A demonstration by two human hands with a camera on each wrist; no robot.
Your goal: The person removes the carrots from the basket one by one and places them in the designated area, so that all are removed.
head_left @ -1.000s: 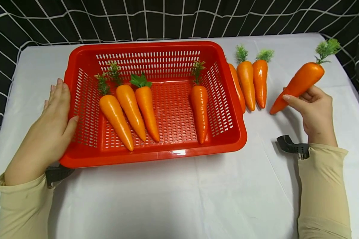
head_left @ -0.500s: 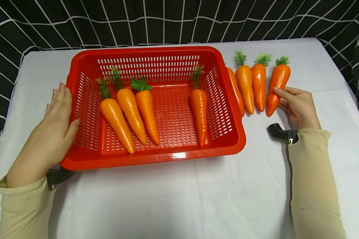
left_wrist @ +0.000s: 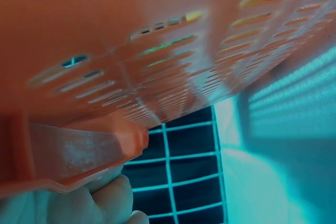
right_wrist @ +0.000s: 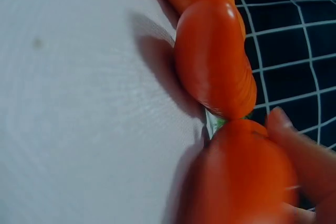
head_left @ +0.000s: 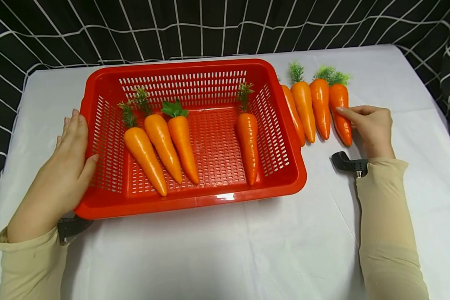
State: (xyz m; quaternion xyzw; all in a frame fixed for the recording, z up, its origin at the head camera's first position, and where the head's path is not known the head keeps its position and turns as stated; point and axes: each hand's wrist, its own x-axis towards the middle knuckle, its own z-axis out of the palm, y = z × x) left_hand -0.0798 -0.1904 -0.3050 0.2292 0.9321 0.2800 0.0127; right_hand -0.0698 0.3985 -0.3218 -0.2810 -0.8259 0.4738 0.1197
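My right hand (head_left: pixel 373 129) pinches an orange carrot (head_left: pixel 339 98) with a feathery green top, at the right end of a row on the cloth. The right wrist view shows this carrot (right_wrist: pixel 241 174) up close, a finger along its side and a neighbouring carrot (right_wrist: pixel 212 59) just beyond. My left hand (head_left: pixel 56 173) lies with straight fingers against the left side of a red perforated basket (head_left: pixel 195 204). In the left wrist view, fingers (left_wrist: pixel 113 200) show under the basket's rim. Inside the basket are several carrots, three at the left (head_left: pixel 161 141) and one at the right (head_left: pixel 248 146).
Three more carrots lie beside the basket's right wall: one partly hidden by the rim (head_left: pixel 294 118), one in the middle (head_left: pixel 304 110), one nearest the held carrot (head_left: pixel 320 108). White cloth (head_left: pixel 217 254) covers the table. A dark grid-patterned fabric (head_left: pixel 195 29) borders the back.
My right hand has brought the carrot leftward and down from the far right, turning it into line beside the row. The left hand stays at the basket.
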